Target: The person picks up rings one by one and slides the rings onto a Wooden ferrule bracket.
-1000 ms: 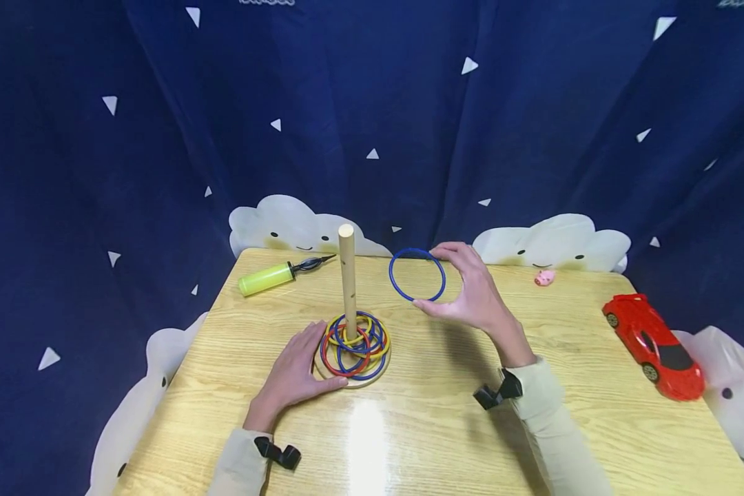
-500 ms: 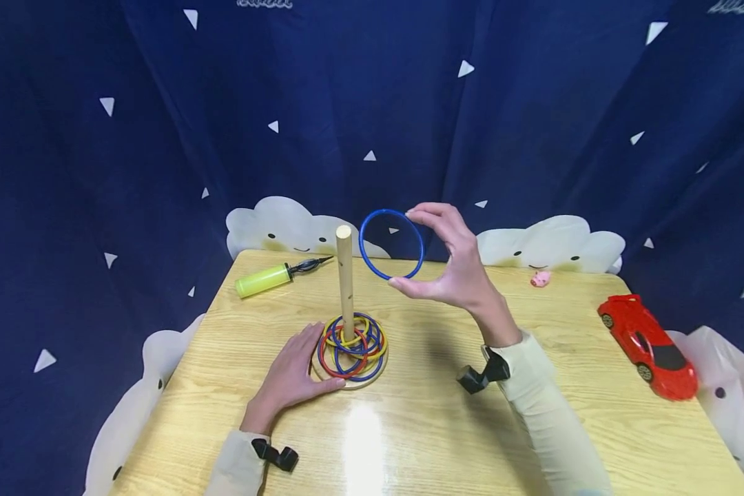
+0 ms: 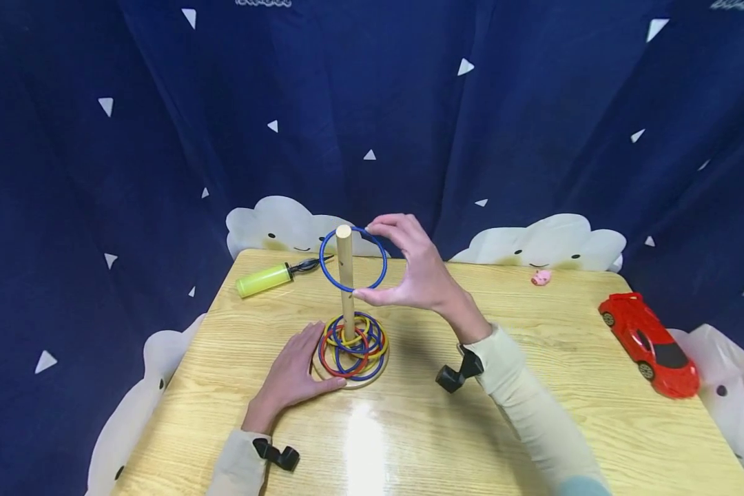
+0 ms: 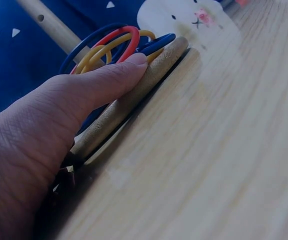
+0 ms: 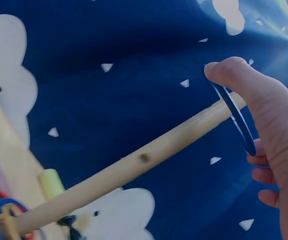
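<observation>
A wooden peg (image 3: 346, 265) stands upright on a round wooden base (image 4: 134, 97). Loose red, yellow and blue rings (image 3: 342, 376) lie heaped at its foot. My left hand (image 3: 294, 368) holds the base at its left side, the thumb on the front rim; its other fingers are hidden in the left wrist view. Between thumb and fingertips, my right hand (image 3: 412, 269) pinches one blue ring (image 3: 385, 265) at its right side. That ring is tilted around the upper part of the peg, and the peg's tip shows past it in the right wrist view (image 5: 236, 102).
A yellow-green hand pump (image 3: 265, 280) lies at the back left of the wooden table (image 3: 446, 434). Toward the back right is a small pink pig figure (image 3: 541, 277). A red toy car (image 3: 649, 346) sits near the right edge. Behind hangs a dark blue curtain (image 3: 372, 89).
The right hand has carried the blue ring up and leftward, then down over the top of the peg. My left hand stays on the base.
</observation>
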Motion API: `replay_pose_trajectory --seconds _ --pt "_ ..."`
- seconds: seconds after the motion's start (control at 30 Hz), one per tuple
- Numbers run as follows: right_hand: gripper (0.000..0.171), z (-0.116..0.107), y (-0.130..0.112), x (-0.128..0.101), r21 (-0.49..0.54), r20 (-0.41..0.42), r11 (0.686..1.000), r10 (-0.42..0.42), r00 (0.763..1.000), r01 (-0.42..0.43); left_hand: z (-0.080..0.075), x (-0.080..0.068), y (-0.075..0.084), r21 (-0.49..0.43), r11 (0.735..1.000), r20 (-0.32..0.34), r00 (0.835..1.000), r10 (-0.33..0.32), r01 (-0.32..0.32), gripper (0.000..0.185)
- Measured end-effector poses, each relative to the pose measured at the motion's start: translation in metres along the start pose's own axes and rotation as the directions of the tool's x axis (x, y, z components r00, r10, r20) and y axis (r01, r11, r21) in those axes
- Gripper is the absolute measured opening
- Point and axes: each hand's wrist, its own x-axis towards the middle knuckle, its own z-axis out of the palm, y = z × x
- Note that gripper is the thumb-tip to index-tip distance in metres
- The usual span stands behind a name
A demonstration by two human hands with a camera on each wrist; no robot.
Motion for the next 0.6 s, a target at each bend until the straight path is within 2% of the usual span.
replay_pose_trajectory --seconds 0.33,0.6 --pt "0.091 0.03 0.011 -0.054 -0.089 0.159 0.99 0.122 0.98 -0.108 -0.002 0.0 0.002 0.0 1.0 -0.012 1.0 0.017 -0.017 0.125" --pt "0.092 0.061 0.026 -0.099 -0.18 0.277 0.962 0.252 0.927 -0.207 0.0 0.0 0.002 -0.013 1.0 -0.023 1.0 0.017 -0.017 0.125"
